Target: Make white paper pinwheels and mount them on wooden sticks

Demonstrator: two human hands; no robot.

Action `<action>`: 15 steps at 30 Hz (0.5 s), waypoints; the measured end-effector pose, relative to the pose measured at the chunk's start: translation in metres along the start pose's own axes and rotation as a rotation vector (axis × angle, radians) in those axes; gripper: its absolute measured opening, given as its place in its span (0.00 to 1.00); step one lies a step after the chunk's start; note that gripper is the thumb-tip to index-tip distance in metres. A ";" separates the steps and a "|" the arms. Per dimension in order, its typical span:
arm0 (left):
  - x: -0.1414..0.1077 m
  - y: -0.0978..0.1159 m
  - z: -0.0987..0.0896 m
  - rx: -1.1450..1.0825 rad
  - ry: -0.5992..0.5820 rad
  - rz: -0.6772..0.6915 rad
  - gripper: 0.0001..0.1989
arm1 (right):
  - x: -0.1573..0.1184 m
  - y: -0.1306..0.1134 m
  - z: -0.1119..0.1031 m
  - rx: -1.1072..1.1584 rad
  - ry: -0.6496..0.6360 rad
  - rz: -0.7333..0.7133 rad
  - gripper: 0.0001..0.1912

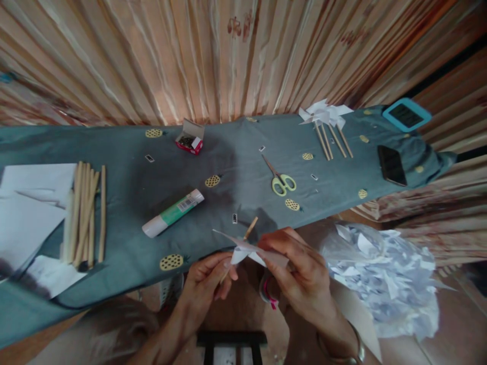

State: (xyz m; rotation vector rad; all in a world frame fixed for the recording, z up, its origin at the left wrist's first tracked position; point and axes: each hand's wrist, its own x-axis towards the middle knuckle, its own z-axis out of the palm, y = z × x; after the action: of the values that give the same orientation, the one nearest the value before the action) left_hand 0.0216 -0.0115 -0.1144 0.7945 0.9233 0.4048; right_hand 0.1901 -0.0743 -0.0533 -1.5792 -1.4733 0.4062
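Observation:
A white paper pinwheel (pixel 247 249) is between my hands at the table's front edge, with a thin wooden stick (pixel 250 228) behind it. My left hand (pixel 211 276) is closed around the lower part of the stick, just below the paper blades. With thumb and fingers, my right hand (pixel 294 268) pinches the pinwheel's right side. Farther back on the cloth lie green-handled scissors (pixel 282 183), blades pointing away. Left of them rests a white and green glue stick (pixel 174 213). Behind it stands an open red box (pixel 190 143) with small metal pieces inside.
Several wooden sticks (pixel 87 218) lie beside white paper sheets (pixel 30 218) at the left. Several pinwheels on sticks (pixel 325 114) lie at the back right, near a phone (pixel 391 165) and a blue-framed device (pixel 407 115). A clear bag of folded paper (pixel 384 279) sits low at the right.

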 end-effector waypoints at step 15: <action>-0.005 0.003 -0.001 0.025 -0.065 -0.022 0.26 | 0.000 0.004 0.004 -0.041 -0.029 -0.047 0.12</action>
State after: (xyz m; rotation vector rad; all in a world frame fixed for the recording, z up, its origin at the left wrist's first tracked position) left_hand 0.0186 -0.0120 -0.1097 0.8151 0.8767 0.3471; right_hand 0.1896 -0.0717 -0.0588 -1.5741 -1.5466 0.3755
